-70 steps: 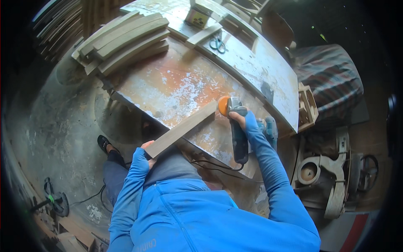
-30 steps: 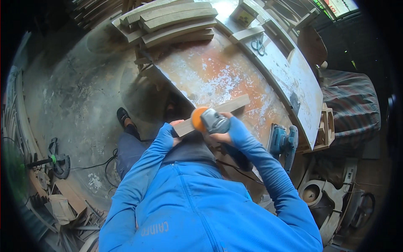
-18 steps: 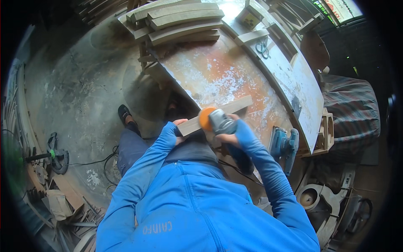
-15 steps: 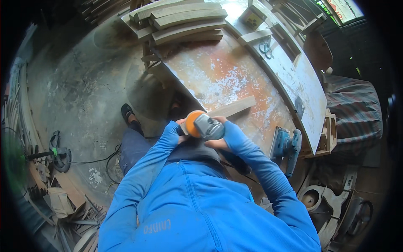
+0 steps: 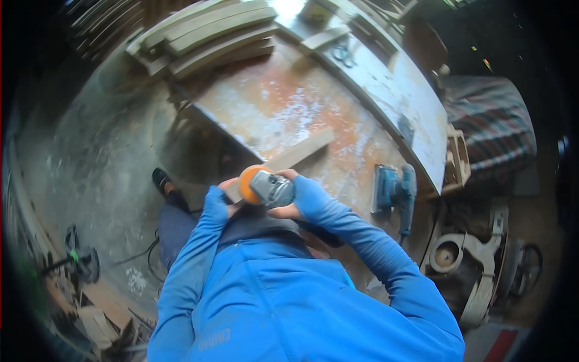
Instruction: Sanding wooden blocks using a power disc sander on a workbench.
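My right hand (image 5: 292, 196) is closed around the grey metal head of an angle grinder (image 5: 271, 187) fitted with an orange disc. The disc faces left and lies over the near end of a wooden bar (image 5: 304, 148). My left hand (image 5: 226, 196) grips that near end; part of its fingers is hidden behind the disc and the wood. The bar slants away to the right, its far end over the stained worktable (image 5: 241, 108). Whether the disc touches the wood I cannot tell.
A teal sander (image 5: 395, 193) rests at the table's right end. Several curved wooden pieces (image 5: 217, 33) are stacked at the back left. Scissors (image 5: 344, 55) lie on the white board (image 5: 416, 120). A black clamp (image 5: 84, 262) and wood scraps (image 5: 99, 326) are on the floor at left.
The view has swung, so table, stack and sander appear shifted left. Both hands keep their hold on the grinder and the wooden bar, with little change between them.
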`<act>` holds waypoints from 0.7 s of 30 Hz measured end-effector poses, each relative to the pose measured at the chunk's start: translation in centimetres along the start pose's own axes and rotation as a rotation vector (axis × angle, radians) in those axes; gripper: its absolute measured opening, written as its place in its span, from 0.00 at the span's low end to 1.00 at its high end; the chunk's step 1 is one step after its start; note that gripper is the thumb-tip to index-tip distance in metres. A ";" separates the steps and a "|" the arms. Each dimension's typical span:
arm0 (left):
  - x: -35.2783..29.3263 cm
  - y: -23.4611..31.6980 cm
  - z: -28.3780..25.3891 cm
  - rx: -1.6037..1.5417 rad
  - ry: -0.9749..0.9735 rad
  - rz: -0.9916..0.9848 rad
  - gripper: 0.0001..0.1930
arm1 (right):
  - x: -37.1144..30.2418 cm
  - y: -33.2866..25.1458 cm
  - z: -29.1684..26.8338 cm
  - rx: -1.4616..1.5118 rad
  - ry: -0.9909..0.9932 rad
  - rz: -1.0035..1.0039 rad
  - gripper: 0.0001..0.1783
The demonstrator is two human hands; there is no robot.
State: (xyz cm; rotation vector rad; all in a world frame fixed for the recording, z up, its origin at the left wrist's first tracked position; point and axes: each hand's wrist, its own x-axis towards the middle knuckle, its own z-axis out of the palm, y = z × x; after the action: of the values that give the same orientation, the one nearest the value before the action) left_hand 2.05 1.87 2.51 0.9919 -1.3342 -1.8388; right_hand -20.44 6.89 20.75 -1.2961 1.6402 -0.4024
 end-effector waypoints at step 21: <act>-1.0 -2.4 -3.6 0.285 0.033 0.158 0.29 | 0.0 14.5 -13.1 0.537 0.639 0.001 0.23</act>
State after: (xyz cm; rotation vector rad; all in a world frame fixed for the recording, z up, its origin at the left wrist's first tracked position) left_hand 5.45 1.68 -0.34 1.0224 -1.6362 -1.5380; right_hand -39.42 8.52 16.28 -0.7907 1.8534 -1.2601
